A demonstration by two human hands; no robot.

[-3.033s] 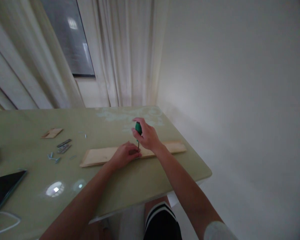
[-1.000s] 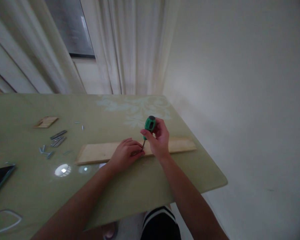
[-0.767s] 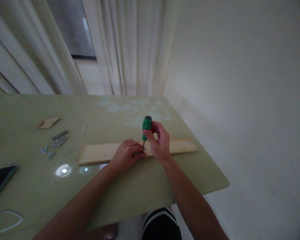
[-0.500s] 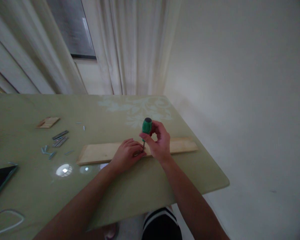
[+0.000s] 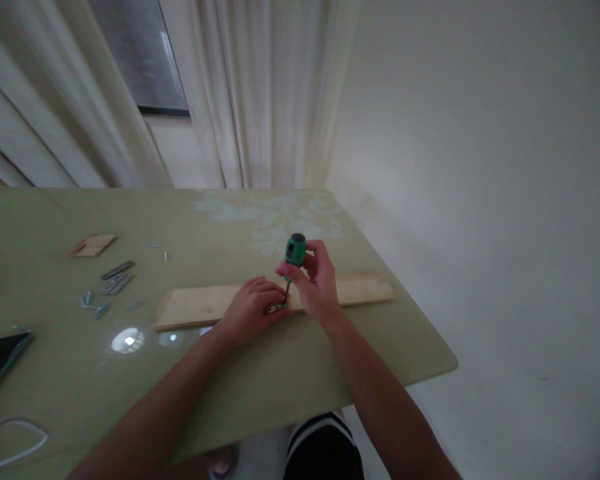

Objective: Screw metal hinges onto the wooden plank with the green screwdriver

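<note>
A long pale wooden board (image 5: 195,307) lies flat on the table. My right hand (image 5: 319,283) is closed round the green and black handle of a screwdriver (image 5: 295,251), held nearly upright with its tip down at the board's near edge. My left hand (image 5: 255,305) rests on the board, its thumb and fingers closed about a small metal plate with holes (image 5: 276,308). The screwdriver's tip meets the plate's right end; whether a screw sits under it is too small to tell.
On the pale green table (image 5: 260,387), several metal plates (image 5: 117,283), several loose screws (image 5: 100,310) and a small wooden piece (image 5: 94,245) lie to the left. A dark flat object (image 5: 0,360) and a white cable (image 5: 43,433) are at the left edge. A wall (image 5: 480,200) stands to the right.
The screwdriver's handle has turned and tilted slightly to the right. My left fingers have parted a little, so more of the metal plate shows.
</note>
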